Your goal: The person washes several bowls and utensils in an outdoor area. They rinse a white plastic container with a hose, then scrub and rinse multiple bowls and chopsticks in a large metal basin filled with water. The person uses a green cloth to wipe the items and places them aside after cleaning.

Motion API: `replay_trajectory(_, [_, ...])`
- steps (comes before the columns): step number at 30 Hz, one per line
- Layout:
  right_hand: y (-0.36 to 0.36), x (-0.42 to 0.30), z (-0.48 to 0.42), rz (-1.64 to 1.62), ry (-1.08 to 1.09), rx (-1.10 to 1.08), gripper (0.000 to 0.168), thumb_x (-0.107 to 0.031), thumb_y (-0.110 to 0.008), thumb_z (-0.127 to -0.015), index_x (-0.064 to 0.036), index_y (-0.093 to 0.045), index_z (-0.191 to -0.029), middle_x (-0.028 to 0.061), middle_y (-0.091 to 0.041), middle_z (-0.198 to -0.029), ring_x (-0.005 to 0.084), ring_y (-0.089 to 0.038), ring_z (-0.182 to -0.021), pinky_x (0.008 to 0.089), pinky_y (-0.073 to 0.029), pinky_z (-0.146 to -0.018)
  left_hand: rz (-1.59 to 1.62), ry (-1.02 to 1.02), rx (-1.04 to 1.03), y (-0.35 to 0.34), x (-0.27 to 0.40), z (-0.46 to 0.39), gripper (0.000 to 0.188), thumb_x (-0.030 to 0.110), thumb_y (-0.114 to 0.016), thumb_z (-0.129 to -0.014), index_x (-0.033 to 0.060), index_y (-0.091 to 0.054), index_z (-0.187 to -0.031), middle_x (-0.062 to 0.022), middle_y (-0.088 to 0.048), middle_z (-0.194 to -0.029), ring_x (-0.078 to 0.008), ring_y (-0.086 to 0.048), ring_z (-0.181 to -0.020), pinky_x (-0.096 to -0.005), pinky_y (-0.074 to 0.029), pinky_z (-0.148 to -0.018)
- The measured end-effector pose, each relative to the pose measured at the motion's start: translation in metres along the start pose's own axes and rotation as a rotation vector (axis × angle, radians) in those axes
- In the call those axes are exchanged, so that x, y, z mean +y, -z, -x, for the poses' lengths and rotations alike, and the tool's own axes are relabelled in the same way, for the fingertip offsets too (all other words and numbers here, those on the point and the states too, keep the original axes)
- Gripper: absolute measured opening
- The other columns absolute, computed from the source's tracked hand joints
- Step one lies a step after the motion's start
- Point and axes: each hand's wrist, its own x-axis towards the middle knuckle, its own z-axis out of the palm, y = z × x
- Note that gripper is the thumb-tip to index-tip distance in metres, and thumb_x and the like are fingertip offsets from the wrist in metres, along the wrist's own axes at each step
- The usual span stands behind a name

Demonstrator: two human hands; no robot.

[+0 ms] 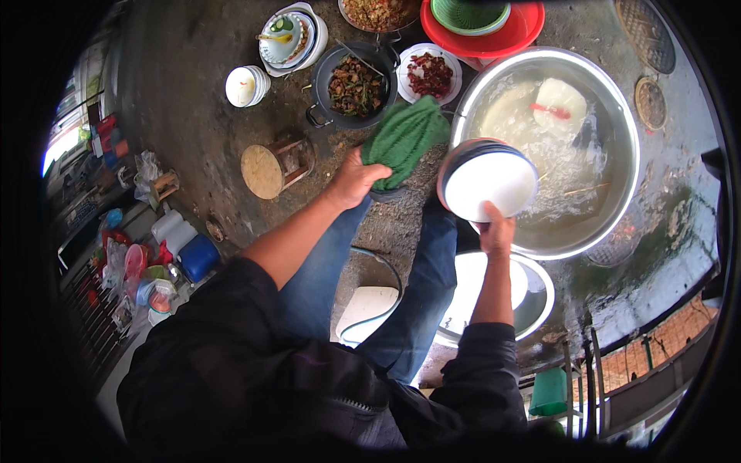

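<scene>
My left hand (pixel 354 180) grips a green cloth (pixel 405 139) above the ground between my knees. In my right hand (pixel 495 228) is a stack of bowls (pixel 489 182), tilted with a white inside facing me, over the left rim of a large metal basin (pixel 635 144). Cloudy water fills that basin, and a pale round dish (pixel 558 104) with a red mark lies in it. Partly behind my right forearm stands a second basin (pixel 541 301) with white ware in it.
Beyond my hands are a black pan (pixel 324 87) of food, a plate (pixel 405 84) of red food, a red basin (pixel 529 29) holding green baskets, and stacked bowls (pixel 240 87). A wooden stool (pixel 260 172) stands at left. A hose (pixel 398 278) runs between my legs.
</scene>
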Motion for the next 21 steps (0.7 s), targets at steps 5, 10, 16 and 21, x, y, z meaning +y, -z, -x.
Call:
replay_trajectory(5, [-0.02,0.106,-0.025,0.055,-0.154,-0.023,0.05,-0.01,-0.066,-0.073,-0.003,-0.047,-0.118,0.0106,-0.06,-0.098,0.0214,-0.063,-0.076,0.0318,-0.054,-0.05,-0.081,0.015,0.098,0.053,0.009,0.014,0.031,-0.007,-0.054,-0.075,0.0014,-0.062,-0.104,-0.003,-0.065,-0.097,-0.0111,-0.061,-0.087,-0.0276,-0.048,-0.079])
replay_trajectory(10, [-0.041,0.191,-0.07,0.044,-0.213,-0.016,0.047,-0.008,-0.062,-0.075,-0.003,-0.047,-0.119,0.0125,-0.059,-0.101,0.0255,-0.063,-0.08,0.0357,-0.055,-0.054,-0.142,0.041,0.146,0.088,-0.01,0.018,0.033,-0.009,-0.053,-0.074,-0.0001,-0.061,-0.106,-0.005,-0.065,-0.1,-0.0121,-0.061,-0.088,-0.0275,-0.048,-0.08])
replay_trajectory(16, [-0.056,0.245,-0.154,0.175,-0.179,0.105,0.047,-0.007,-0.061,-0.075,-0.002,-0.046,-0.119,0.0149,-0.059,-0.102,0.0265,-0.064,-0.078,0.035,-0.056,-0.053,-0.173,0.071,0.234,0.13,-0.067,0.011,0.026,-0.007,-0.055,-0.077,0.0012,-0.062,-0.101,0.0,-0.064,-0.092,-0.0074,-0.059,-0.083,-0.0242,-0.047,-0.075])
replay_trajectory(21, [-0.065,0.254,-0.204,0.204,-0.134,0.223,0.048,-0.009,-0.062,-0.072,-0.003,-0.048,-0.117,0.0141,-0.057,-0.108,0.0281,-0.061,-0.086,0.0398,-0.055,-0.059,0.007,0.2,0.394,0.163,-0.137,0.001,0.029,-0.007,-0.054,-0.073,-0.0001,-0.063,-0.1,-0.0036,-0.065,-0.095,-0.0108,-0.061,-0.084,-0.0246,-0.046,-0.078])
